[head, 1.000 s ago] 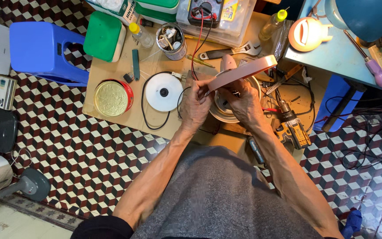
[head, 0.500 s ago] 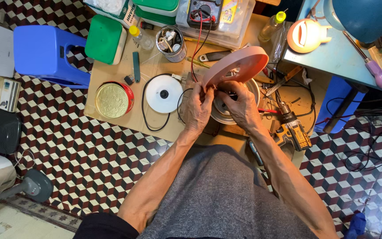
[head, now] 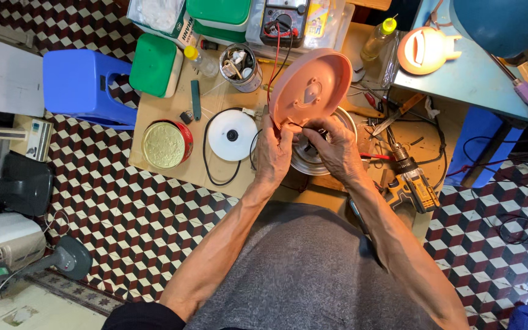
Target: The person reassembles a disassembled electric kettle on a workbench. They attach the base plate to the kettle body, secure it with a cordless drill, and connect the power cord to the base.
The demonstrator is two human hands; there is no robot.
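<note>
A round pink plastic cover (head: 310,88) is tilted up over a shiny metal pot body (head: 308,160) on the brown work board (head: 165,107). My left hand (head: 274,154) grips the cover's lower edge. Close beside it, my right hand (head: 333,146) pinches thin wires at that same edge, above the pot. A red lead runs from there up to a multimeter (head: 282,14) at the back.
A white disc with a black cord (head: 232,134) and a gold-lidded red tin (head: 167,144) lie to the left. A can of small parts (head: 239,66), green boxes (head: 153,64), a blue stool (head: 80,82) and a cordless drill (head: 414,183) surround the board. Patterned tile floor lies below.
The pink cover has swung from nearly edge-on to facing me, showing its round inner face. Both hands stayed at its lower edge over the pot.
</note>
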